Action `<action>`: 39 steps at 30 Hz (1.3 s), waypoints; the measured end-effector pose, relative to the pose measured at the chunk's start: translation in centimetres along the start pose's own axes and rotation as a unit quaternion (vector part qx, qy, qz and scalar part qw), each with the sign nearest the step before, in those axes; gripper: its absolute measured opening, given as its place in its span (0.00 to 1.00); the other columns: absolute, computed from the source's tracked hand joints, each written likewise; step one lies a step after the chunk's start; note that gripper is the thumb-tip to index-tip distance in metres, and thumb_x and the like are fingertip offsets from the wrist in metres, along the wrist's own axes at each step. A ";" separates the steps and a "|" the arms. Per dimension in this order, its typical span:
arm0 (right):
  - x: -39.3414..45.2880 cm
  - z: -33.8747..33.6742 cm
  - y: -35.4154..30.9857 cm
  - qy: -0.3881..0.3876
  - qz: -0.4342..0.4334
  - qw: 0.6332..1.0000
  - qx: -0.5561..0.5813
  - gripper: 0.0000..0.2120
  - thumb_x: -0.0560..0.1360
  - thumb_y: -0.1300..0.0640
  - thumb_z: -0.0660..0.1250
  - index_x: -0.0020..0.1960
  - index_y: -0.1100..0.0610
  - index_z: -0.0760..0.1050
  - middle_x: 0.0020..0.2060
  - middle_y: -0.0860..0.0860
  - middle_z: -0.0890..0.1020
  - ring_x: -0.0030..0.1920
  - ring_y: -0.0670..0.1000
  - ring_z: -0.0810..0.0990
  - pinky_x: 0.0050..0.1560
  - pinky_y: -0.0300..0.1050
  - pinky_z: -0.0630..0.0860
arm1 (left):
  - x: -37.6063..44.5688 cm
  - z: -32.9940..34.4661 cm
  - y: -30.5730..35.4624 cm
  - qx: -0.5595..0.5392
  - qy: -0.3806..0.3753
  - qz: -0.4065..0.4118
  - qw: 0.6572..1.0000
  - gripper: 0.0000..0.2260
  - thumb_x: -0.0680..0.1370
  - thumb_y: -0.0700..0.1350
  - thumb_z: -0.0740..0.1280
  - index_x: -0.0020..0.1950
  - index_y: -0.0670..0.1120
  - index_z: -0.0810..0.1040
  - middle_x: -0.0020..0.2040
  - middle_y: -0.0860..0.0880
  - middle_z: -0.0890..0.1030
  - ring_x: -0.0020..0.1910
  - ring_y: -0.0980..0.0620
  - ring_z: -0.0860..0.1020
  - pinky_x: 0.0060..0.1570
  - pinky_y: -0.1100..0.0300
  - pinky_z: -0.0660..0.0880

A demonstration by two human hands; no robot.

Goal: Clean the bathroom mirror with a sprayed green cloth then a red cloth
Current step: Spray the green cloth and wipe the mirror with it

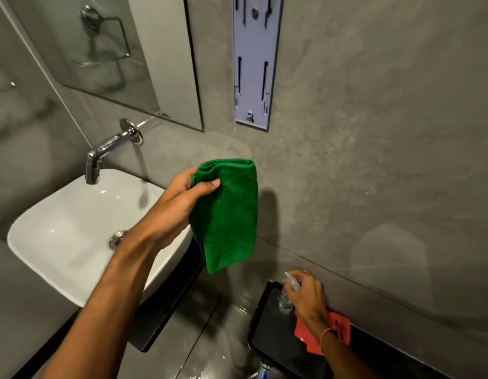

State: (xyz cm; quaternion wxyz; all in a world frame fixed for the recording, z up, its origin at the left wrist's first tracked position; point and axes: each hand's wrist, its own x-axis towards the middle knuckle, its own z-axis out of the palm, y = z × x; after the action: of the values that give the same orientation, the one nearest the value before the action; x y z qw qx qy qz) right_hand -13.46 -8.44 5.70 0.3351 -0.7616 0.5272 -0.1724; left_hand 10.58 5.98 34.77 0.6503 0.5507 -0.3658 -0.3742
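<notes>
The left hand [180, 203] pinched the folded green cloth [227, 214] near its top, long axis hanging downward beside the sink [59, 228]. Down low, the right hand [305, 296] gripped the clear spray bottle [285, 303] upright on the black tray [267, 337], the red cloth [341, 326] lying flat beneath the wrist.

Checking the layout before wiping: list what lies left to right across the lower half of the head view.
White sink → left hand → green cloth → spray bottle → right hand on the bottle → red cloth on the black tray.
</notes>
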 end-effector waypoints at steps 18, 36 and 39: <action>-2.6 -23.9 -46.1 -0.145 -0.429 0.744 0.491 0.07 0.75 0.56 0.76 0.52 0.55 0.88 0.45 0.52 0.91 0.43 0.48 0.90 0.42 0.43 0.86 | -0.2 -2.7 21.1 -0.292 -0.144 0.269 0.906 0.31 0.78 0.60 0.61 0.78 0.47 0.65 0.76 0.41 0.70 0.75 0.42 0.69 0.75 0.41 0.65; 3.8 -37.7 -60.9 0.606 -0.449 0.636 -0.164 0.25 0.78 0.45 0.67 0.71 0.56 0.79 0.70 0.61 0.79 0.70 0.64 0.76 0.75 0.61 0.68 | 16.9 -0.4 40.0 0.213 0.251 0.600 0.729 0.25 0.83 0.52 0.53 0.80 0.53 0.58 0.75 0.47 0.68 0.74 0.52 0.67 0.77 0.54 0.64; 5.0 -37.5 -61.3 0.604 -0.419 0.631 -0.248 0.30 0.80 0.44 0.63 0.79 0.56 0.71 0.78 0.63 0.72 0.78 0.63 0.71 0.81 0.63 0.63 | 20.0 -0.4 41.9 0.430 0.322 0.599 0.594 0.27 0.83 0.55 0.54 0.81 0.54 0.52 0.79 0.43 0.56 0.79 0.48 0.55 0.80 0.52 0.54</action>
State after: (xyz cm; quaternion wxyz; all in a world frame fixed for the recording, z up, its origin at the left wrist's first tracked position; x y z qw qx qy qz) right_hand 7.46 -11.89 74.53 -0.3686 -0.6804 0.2582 -0.5783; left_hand 23.51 -6.92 77.48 0.4912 0.5078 -0.4989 0.5020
